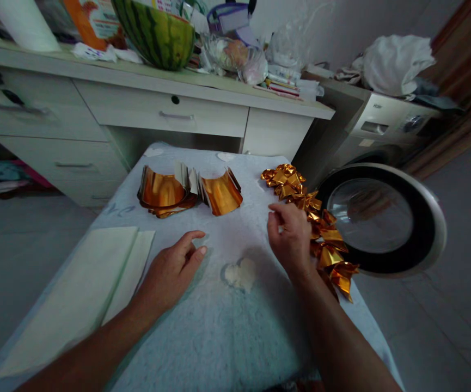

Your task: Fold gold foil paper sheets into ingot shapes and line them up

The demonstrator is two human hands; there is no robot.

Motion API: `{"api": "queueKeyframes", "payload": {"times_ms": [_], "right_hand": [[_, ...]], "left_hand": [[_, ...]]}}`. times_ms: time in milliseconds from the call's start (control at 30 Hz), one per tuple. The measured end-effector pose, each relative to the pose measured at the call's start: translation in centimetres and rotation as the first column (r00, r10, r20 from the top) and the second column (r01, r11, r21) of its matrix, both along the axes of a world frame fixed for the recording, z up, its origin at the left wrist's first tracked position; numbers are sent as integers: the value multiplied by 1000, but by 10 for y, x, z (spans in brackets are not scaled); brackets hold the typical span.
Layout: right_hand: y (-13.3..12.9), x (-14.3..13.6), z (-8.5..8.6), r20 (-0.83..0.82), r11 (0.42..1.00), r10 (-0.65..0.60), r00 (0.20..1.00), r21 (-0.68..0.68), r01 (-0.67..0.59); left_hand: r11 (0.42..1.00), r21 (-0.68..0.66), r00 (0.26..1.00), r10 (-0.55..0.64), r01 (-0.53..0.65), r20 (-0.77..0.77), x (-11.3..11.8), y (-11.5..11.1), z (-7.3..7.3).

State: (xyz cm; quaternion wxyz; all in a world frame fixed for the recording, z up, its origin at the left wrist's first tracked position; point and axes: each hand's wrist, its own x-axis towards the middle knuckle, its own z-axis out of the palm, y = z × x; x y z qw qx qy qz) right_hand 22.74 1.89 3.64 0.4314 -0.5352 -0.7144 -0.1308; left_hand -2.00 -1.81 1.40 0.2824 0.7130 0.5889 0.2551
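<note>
Above the cloth-covered table, my left hand is held with thumb and index finger apart and nothing between them. Beside it lie folded pale paper sheets. My right hand has loosely bent fingers, a small gap showing between thumb and index finger, and no object in it. It is next to a row of folded gold foil pieces running along the table's right side. Farther back, two curved stacks of gold foil paper, a left stack and a right stack, rest on the cloth.
The table's blue cloth has pale heart shapes. Behind stands a white desk with drawers, bearing a cut watermelon and plastic bags. On the right, a washing machine's round door hangs open beside the table edge.
</note>
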Motion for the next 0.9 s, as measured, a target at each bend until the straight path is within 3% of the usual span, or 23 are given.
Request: {"api": "queueKeyframes", "payload": {"times_ms": [133, 300, 467, 667, 767, 900], "right_hand": [[-3, -24, -19, 32, 952, 227, 973, -218, -214], [-2, -32, -32, 7, 842, 326, 945, -457, -287], [0, -35, -36, -31, 775, 364, 931, -544, -321], [8, -34, -43, -94, 777, 330, 939, -538, -327], [13, -35, -41, -60, 774, 303, 951, -567, -282], [22, -43, -31, 10, 720, 283, 959, -663, -206]], "left_hand": [[1000, -1, 1000, -2, 2, 3, 0, 1, -3], [1000, -8, 1000, -2, 2, 11, 0, 0, -5], [1000, -14, 1000, -7, 7, 9, 1, 0, -4], [1000, -18, 1000, -7, 7, 13, 2, -1, -3], [1000, -21, 1000, -9, 10, 19, 2, -1, -4], [1000, -26, 1000, -14, 15, 16, 2, -1, -6]]}}
